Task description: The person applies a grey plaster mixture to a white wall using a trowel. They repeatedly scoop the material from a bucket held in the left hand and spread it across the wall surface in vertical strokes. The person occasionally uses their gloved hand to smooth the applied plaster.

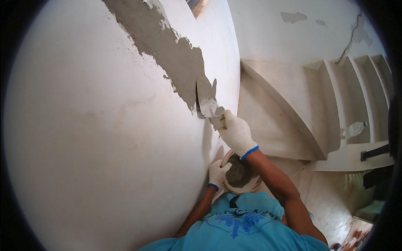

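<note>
My right hand [235, 133], in a white knit glove with a blue cuff, grips a plastering trowel [206, 101] whose blade is pressed against the white wall [96, 125]. The blade sits at the lower end of a long grey strip of wet plaster [176, 54] that runs up the wall to the top left. My left hand [218, 173], gloved the same way, holds the rim of a round bowl [242, 175] of grey plaster mix close to my chest, just below my right forearm.
A curved white staircase [318, 104] descends on the right, with a clear plastic bottle [354, 129] lying on a step. The far wall [293, 25] shows cracks and grey patches. A dark rail [374, 152] runs at the right edge.
</note>
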